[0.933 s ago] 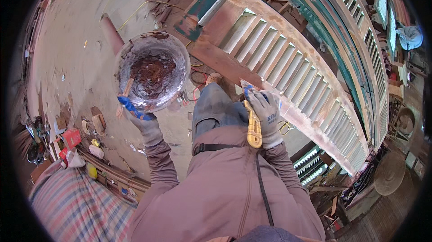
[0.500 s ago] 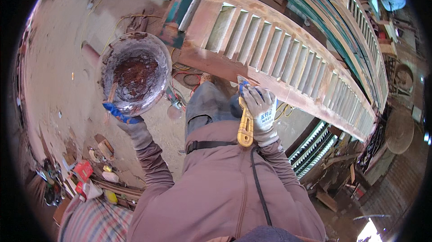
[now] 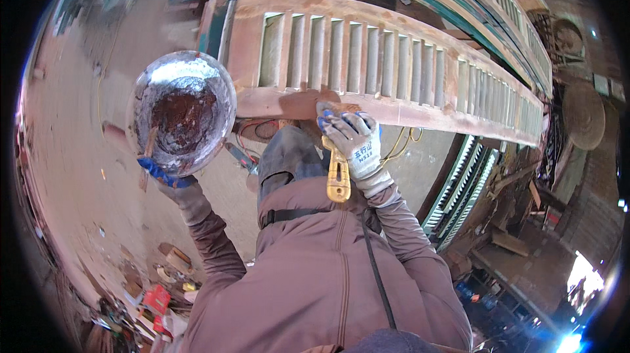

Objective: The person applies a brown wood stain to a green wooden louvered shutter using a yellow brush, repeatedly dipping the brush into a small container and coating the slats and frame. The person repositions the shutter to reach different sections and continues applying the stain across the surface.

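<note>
Up high, the left hand cups a metal bowl of reddish-brown filler from beneath, keeping it level and close. The right hand is closed around a yellow-handled scraper, its blade pressed to the lower rail of the louvred shutter, apparently to spread filler.

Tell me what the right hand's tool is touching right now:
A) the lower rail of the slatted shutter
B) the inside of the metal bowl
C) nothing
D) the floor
A: the right hand presses the yellow-handled tool against the lower rail of the reddish slatted shutter, while the left hand holds the metal bowl apart.
</note>
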The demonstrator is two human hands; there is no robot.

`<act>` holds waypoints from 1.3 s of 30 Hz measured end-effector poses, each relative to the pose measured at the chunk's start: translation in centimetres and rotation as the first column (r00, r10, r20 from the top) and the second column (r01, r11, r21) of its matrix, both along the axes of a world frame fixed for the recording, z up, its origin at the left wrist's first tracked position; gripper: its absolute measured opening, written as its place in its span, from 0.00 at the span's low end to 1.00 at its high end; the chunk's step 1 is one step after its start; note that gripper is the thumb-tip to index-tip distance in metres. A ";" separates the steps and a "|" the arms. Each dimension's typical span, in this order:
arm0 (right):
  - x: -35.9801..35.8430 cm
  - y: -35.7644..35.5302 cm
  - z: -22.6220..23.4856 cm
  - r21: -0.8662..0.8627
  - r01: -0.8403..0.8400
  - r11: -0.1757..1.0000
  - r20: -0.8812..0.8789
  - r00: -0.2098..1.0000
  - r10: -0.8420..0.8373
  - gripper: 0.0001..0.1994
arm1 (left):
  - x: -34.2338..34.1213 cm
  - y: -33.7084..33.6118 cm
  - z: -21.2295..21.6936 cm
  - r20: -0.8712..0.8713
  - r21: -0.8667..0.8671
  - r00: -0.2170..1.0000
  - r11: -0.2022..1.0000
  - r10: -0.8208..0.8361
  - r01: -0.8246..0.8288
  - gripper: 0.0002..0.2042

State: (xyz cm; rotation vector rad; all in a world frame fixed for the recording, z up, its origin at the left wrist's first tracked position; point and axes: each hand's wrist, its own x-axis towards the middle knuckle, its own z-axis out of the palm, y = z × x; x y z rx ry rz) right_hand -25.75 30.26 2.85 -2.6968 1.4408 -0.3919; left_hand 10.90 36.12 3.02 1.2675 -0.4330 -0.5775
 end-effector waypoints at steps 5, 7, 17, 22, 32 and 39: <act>0.1 -1.2 1.0 0.020 0.139 0.990 0.138 0.981 -0.140 0.17 | -0.2 -2.6 -0.7 0.339 0.206 0.930 0.976 -0.142 0.074 0.32; 0.9 1.0 1.6 -0.062 0.148 0.987 0.045 0.988 -0.145 0.17 | 1.1 -2.3 -1.4 0.402 0.189 0.902 0.978 -0.160 0.089 0.30; -5.8 5.6 4.3 -0.140 0.428 0.893 0.100 0.903 -0.417 0.16 | -0.3 -3.6 5.1 -0.141 0.019 0.965 0.973 -0.223 0.228 0.31; -7.8 5.7 4.5 -0.191 0.431 0.882 0.012 0.899 -0.437 0.16 | -3.4 -5.2 8.5 0.090 0.065 0.964 0.967 -0.252 0.247 0.32; -8.3 8.3 11.5 0.177 0.414 0.893 0.229 0.865 -0.447 0.20 | -5.3 -6.1 2.0 0.597 0.070 0.665 0.855 -0.449 0.515 0.39; -9.3 8.6 15.8 0.222 0.588 0.778 0.618 0.532 -0.579 0.13 | -19.7 -4.0 3.0 -0.240 0.123 0.663 0.655 -0.709 0.746 0.29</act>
